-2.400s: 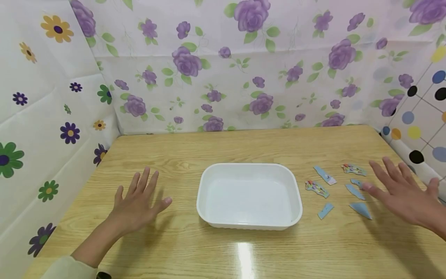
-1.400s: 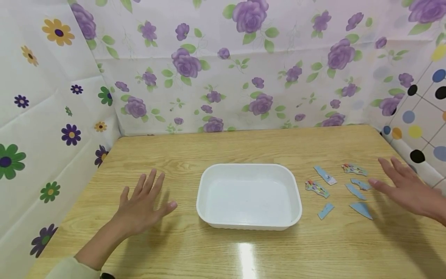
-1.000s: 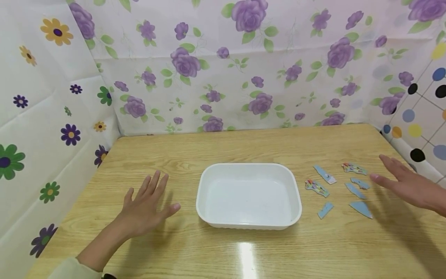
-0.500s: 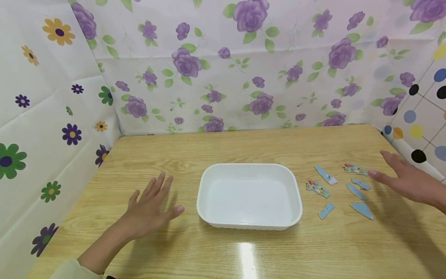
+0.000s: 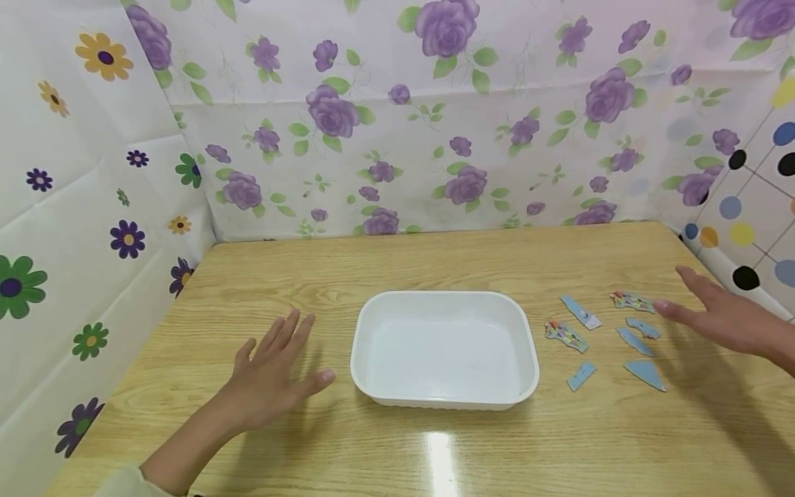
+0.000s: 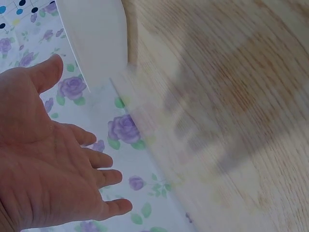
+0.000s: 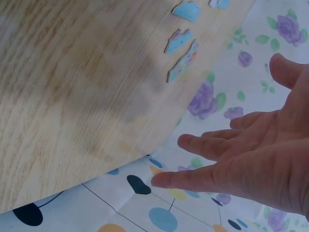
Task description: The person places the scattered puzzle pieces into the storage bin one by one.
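Note:
Both hands hover above the table and hold nothing. In the head view my left hand point(image 5: 273, 383) is left of a white rectangular tray point(image 5: 444, 400), fingers extended and thumb pointing toward it, apart from its rim. My right hand point(image 5: 733, 317) is just right of several small flat pieces, touching none. They include a multicoloured piece point(image 5: 565, 335), another multicoloured piece point(image 5: 633, 301), a blue strip point(image 5: 580, 312), a short blue piece point(image 5: 581, 376) and a blue triangular piece point(image 5: 646, 375). The left wrist view shows the left hand point(image 6: 53, 174) with straight fingers; the right wrist view shows the right hand point(image 7: 260, 154) likewise.
A light wooden table point(image 5: 298, 276) bears the tray and pieces. Behind it hangs a white sheet with purple roses point(image 5: 335, 114). A flower-patterned sheet point(image 5: 93, 228) closes the left side, and a dotted one point(image 5: 764, 207) the right.
My left hand has drifted right, closer to the tray. The right hand has moved slightly away from the pieces and turned more side-on, uncovering a small blue piece. The pieces and tray have not moved.

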Demonstrator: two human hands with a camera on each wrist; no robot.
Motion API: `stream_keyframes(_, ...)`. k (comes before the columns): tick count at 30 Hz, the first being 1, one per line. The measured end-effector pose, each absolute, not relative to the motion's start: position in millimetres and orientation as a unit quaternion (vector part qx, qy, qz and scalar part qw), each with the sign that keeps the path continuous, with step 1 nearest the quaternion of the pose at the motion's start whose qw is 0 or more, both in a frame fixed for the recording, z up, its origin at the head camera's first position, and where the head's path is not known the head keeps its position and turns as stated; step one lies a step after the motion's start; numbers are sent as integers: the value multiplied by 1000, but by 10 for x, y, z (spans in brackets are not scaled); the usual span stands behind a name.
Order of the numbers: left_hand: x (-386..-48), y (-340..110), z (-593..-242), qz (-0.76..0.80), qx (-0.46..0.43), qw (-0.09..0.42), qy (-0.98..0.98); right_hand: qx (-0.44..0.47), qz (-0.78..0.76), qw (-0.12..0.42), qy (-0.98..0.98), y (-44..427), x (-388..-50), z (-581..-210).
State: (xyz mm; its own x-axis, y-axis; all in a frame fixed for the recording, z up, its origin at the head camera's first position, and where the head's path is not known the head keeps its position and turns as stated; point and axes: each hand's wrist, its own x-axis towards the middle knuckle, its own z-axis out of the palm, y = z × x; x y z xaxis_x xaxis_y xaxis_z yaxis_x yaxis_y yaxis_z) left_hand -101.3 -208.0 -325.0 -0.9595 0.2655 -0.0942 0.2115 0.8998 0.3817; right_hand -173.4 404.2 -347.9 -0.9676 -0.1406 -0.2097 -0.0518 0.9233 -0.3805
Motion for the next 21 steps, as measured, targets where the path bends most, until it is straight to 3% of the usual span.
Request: stream_keyframes(21, -979, -2022, -3255, 250, 136, 57, 957, -42, -176, 131, 975, 4039, -1757, -3444)
